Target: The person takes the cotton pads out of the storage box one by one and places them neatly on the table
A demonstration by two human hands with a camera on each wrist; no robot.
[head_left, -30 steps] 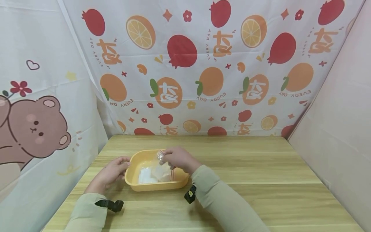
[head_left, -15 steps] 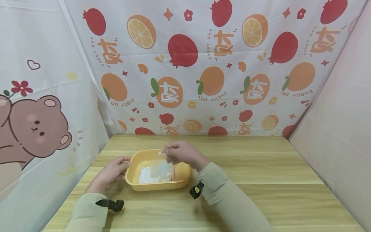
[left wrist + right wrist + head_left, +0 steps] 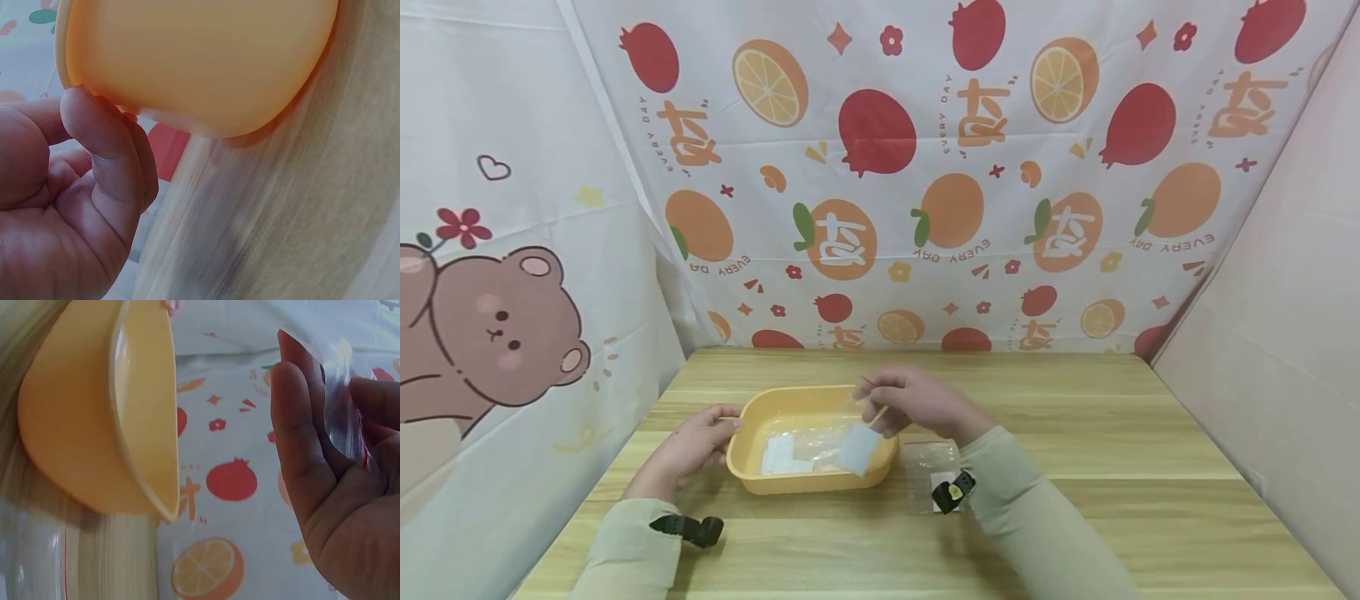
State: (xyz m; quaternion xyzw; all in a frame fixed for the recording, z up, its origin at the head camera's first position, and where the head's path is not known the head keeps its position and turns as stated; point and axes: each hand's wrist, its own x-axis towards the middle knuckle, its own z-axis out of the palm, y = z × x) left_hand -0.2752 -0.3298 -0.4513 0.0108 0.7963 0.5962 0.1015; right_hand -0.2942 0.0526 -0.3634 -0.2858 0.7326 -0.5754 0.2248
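from afar i judge this a transfer step: left hand (image 3: 698,439) grips the tray (image 3: 808,483) beside it, right hand (image 3: 913,402) pinches a bag (image 3: 860,448) below, clearance likely needed next.

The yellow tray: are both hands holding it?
No, only the left hand grips the yellow tray; the right hand holds a clear bag.

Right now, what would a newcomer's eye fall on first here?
Probably the bright fruit-print cloth hanging behind the wooden table. Next, the yellow basin on that table, the left hand holding its left end. Then the right hand, holding a clear bag near the basin's right end.
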